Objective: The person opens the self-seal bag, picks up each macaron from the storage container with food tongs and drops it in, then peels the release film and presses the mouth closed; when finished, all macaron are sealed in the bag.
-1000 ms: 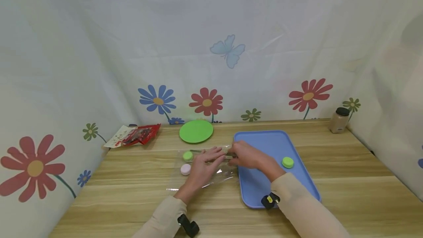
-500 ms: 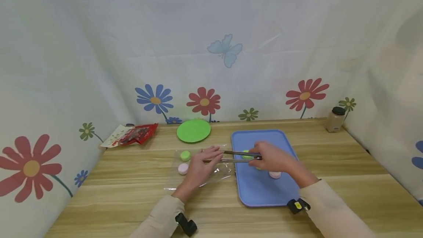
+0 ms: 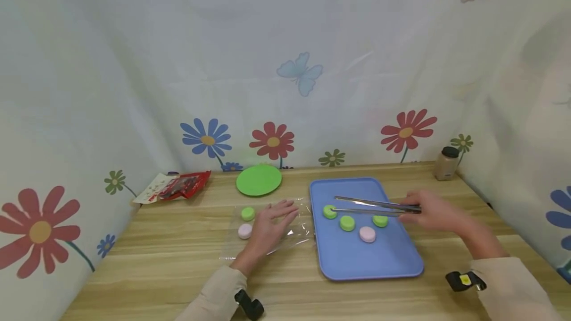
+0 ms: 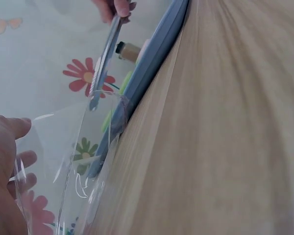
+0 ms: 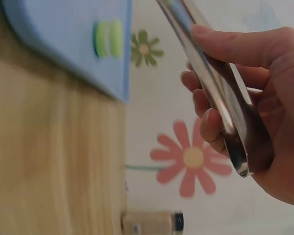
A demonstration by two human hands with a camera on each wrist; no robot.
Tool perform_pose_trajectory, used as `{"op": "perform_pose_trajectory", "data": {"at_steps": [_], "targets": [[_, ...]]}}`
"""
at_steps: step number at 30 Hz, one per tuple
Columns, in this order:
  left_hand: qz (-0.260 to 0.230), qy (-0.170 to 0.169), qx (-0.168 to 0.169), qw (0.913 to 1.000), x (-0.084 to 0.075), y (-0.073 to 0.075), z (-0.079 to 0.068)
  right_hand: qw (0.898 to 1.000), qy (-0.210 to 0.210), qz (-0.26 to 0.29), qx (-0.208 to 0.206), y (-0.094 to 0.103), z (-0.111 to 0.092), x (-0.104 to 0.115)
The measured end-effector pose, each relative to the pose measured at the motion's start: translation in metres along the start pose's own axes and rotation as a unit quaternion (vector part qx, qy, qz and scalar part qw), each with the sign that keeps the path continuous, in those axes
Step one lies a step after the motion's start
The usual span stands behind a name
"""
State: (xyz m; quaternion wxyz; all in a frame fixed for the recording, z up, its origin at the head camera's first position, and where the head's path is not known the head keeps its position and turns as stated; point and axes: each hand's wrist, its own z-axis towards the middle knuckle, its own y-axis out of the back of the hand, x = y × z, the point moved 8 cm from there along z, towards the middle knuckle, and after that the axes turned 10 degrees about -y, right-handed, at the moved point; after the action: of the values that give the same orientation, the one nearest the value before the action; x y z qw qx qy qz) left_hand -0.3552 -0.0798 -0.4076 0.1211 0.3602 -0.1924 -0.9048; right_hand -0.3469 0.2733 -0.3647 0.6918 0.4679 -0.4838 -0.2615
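Observation:
My right hand (image 3: 434, 212) grips metal tongs (image 5: 220, 93), with the thumb on one side and curled fingers on the other. In the head view their parted tips reach left over the blue tray (image 3: 370, 261), near a green macaron (image 3: 330, 212). Two more green macarons (image 3: 347, 223) and a pink one (image 3: 368, 234) sit on the tray. My left hand (image 3: 267, 229) lies over a clear plastic bag (image 3: 299, 222), its fingers extended. Left of that hand, a green macaron (image 3: 248, 213) and a pink macaron (image 3: 245, 231) show within the bag's outline.
Behind the bag lies a green round plate (image 3: 259, 180). A red and white snack packet (image 3: 178, 186) is at the back left. At the back right stands a jar with a black lid (image 3: 447, 163). A floral curtain hangs behind the table.
My right hand has drawn the tongs rightward, away from the bag and over the tray, uncovering the macarons there. My left hand stays at the bag.

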Motion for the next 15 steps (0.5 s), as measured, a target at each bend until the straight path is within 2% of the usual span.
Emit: {"op": "perform_pose_trajectory", "data": {"at_steps": [3, 6, 9, 11, 15], "targets": [[-0.011, -0.001, 0.0, 0.9999, 0.001, -0.001, -0.001, 1.0, 0.016, -0.018, -0.006, 0.016, -0.011, -0.02], [-0.01, -0.004, 0.001, 0.9999, 0.001, -0.001, -0.002, 0.998, 0.055, -0.027, -0.015, 0.029, -0.023, -0.036], [-0.005, -0.001, 0.002, 1.0, 0.001, 0.0, -0.001, 0.997, 0.069, -0.016, 0.001, 0.035, -0.032, -0.052], [-0.004, -0.001, 0.003, 1.0, 0.002, 0.0, -0.001, 0.998, 0.055, -0.008, 0.019, 0.038, -0.036, -0.062], [-0.003, 0.0, 0.001, 1.0, 0.003, 0.0, 0.0, 0.998, -0.012, -0.009, 0.054, 0.039, -0.039, -0.077]]}}
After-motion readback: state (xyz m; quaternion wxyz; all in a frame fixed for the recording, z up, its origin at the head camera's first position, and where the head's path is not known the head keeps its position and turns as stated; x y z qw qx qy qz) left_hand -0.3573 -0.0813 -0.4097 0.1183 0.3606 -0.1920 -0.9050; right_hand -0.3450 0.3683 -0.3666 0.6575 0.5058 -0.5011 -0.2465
